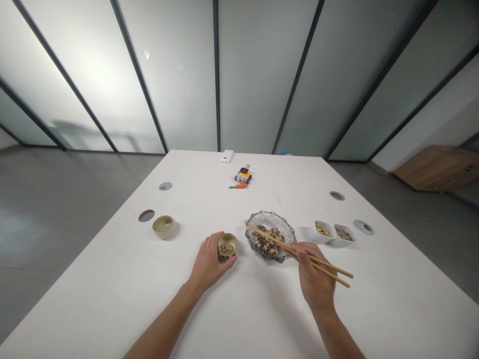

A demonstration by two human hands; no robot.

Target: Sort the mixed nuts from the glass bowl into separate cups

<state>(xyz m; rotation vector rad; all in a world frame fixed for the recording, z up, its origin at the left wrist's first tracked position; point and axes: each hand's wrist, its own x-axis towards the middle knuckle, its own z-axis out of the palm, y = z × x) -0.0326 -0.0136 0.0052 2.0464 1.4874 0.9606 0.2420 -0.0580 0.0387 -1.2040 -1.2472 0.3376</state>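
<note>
My left hand (211,262) is wrapped round a small olive cup (228,238) that holds a few pale nuts. Wooden chopsticks (318,262) are gripped in my right hand (316,276), their tips over the left part of a scalloped glass bowl (287,232). Inside that bowl lies a mix of pale nuts and dark seeds (267,242). Whether the tips pinch anything is too small to tell. The glass bowl stands just right of the olive cup, and the two do not touch.
An olive bowl (164,228) stands at the left. Two white dishes (325,239) with nuts sit at the right. Farther back are a yellow toy vehicle (243,174), a toy carrot (241,186) and a white box (227,156). Round holes show near both table edges.
</note>
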